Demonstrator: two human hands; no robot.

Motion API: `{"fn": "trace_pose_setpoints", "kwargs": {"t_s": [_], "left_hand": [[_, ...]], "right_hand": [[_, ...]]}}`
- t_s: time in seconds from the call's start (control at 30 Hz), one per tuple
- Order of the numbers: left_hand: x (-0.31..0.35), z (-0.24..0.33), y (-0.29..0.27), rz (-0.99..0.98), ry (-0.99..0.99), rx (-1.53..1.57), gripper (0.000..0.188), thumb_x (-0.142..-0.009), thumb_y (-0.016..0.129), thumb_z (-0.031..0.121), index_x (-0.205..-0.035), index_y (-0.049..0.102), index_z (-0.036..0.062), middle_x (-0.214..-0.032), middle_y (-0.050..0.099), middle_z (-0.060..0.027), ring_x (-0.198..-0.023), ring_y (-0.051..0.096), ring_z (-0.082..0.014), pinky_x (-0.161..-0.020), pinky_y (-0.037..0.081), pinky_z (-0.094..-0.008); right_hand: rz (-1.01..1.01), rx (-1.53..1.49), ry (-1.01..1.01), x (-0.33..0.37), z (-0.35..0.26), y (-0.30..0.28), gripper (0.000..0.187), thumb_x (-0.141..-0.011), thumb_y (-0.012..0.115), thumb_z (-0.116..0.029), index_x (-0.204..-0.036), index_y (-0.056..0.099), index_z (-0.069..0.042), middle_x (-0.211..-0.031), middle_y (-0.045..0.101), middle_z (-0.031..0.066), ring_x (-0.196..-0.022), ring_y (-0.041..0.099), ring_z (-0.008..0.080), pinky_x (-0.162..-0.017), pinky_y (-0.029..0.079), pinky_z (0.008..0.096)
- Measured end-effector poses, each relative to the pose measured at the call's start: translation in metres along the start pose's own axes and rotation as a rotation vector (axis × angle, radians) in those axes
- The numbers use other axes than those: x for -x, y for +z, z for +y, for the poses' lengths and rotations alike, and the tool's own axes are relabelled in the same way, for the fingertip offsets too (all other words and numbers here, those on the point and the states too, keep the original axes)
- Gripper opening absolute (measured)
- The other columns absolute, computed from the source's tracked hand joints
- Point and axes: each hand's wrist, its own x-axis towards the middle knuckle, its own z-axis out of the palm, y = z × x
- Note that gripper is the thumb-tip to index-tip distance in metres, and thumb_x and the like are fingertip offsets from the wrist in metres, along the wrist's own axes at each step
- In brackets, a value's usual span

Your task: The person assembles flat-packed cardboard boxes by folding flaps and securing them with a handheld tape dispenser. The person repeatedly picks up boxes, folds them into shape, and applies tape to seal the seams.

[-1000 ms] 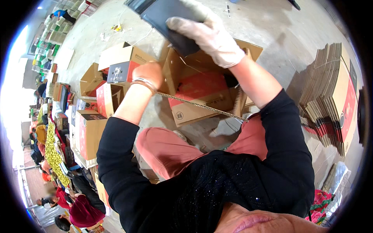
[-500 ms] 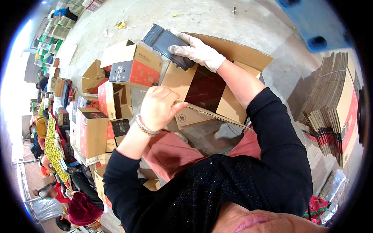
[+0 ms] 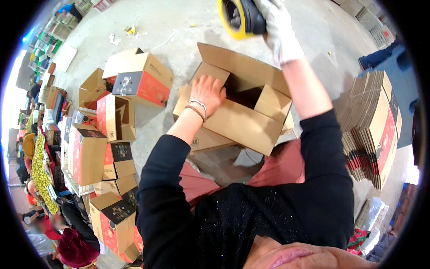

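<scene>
An upright cardboard box (image 3: 251,123) stands before my knees, its top flaps raised or folded out and its inside dark. My bare left hand (image 3: 208,93), with two bracelets at the wrist, is closed over the flaps at the box's left corner, fingers curled and the fingertips partly hidden. Above the box's far right side, my right hand (image 3: 280,33) in a white glove grips a black-and-yellow tape dispenser (image 3: 239,18). The dispenser's round yellow side faces left, and the top picture edge cuts part of it off.
Several printed cartons (image 3: 143,78) stand at the left, some with their tops unfolded. A bundle of flat cartons (image 3: 374,127) stands at the right beside a blue pallet (image 3: 405,85). Yellow scraps (image 3: 130,30) lie on the floor. Other people (image 3: 74,246) are at far left.
The tape dispenser has gone up and right in my right hand, away from the box. The box has turned and its flaps sit differently. My left hand has moved right, onto its left corner.
</scene>
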Motion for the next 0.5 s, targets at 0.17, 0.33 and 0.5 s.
{"fn": "trace_pose_setpoints", "kwargs": {"t_s": [0.17, 0.33, 0.5], "left_hand": [[-0.001, 0.005, 0.006, 0.074, -0.220, -0.059, 0.030, -0.077, 0.055, 0.025, -0.099, 0.050, 0.0043, -0.103, 0.049, -0.0152, -0.105, 0.044, -0.0304, -0.099, 0.027, -0.0546], [0.001, -0.025, 0.020, 0.476, -0.495, 0.451, 0.046, -0.086, 0.050, 0.030, -0.117, 0.040, -0.0029, -0.116, 0.045, -0.0224, -0.113, 0.040, -0.0364, -0.101, 0.027, -0.0472], [0.004, -0.035, 0.013, 0.420, -0.631, 0.563, 0.058, -0.090, 0.043, 0.037, -0.129, 0.033, -0.0036, -0.132, 0.037, -0.0254, -0.123, 0.036, -0.0360, -0.099, 0.032, -0.0404]], "right_hand": [[0.293, -0.021, 0.062, -0.028, 0.063, -0.056, 0.024, -0.086, 0.055, -0.015, -0.107, 0.054, -0.003, -0.080, 0.061, 0.0098, -0.061, 0.060, 0.0201, -0.053, 0.052, 0.0330], [0.380, 0.032, 0.065, 0.009, 0.069, -0.003, 0.036, -0.085, 0.058, -0.020, -0.115, 0.052, 0.000, -0.102, 0.060, 0.0083, -0.084, 0.062, 0.0158, -0.073, 0.052, 0.0325], [0.330, -0.055, 0.091, 0.050, 0.123, -0.004, 0.037, -0.083, 0.062, -0.020, -0.114, 0.054, 0.000, -0.099, 0.060, 0.0071, -0.085, 0.056, 0.0120, -0.076, 0.046, 0.0246]]}}
